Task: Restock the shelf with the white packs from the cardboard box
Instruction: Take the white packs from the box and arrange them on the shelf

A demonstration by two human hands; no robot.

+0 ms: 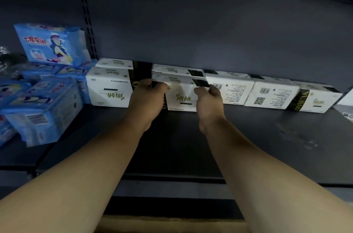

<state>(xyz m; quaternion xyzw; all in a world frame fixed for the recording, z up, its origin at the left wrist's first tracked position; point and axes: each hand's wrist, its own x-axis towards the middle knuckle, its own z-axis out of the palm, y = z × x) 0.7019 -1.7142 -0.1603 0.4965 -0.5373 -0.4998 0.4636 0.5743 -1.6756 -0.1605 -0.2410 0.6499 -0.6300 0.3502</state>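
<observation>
A row of white packs with black and gold bands stands along the back of the dark shelf (pixel 248 133). Both my hands hold one white pack (pixel 181 95) in the middle of the row. My left hand (pixel 147 97) grips its left end, fingers curled over the top edge. My right hand (pixel 208 99) grips its right end the same way. Another white pack (pixel 177 69) lies behind it. To the left stands a stacked white pack (pixel 108 87); to the right stand more packs (pixel 271 93). A strip of the cardboard box (pixel 172 225) shows at the bottom edge.
Blue packs (pixel 51 45) are piled on the shelf's left bay, some leaning forward (pixel 42 112). A slotted upright (pixel 87 20) divides the bays. The shelf's back panel (pixel 210 32) rises behind the row. A white object (pixel 347 99) shows at the right edge.
</observation>
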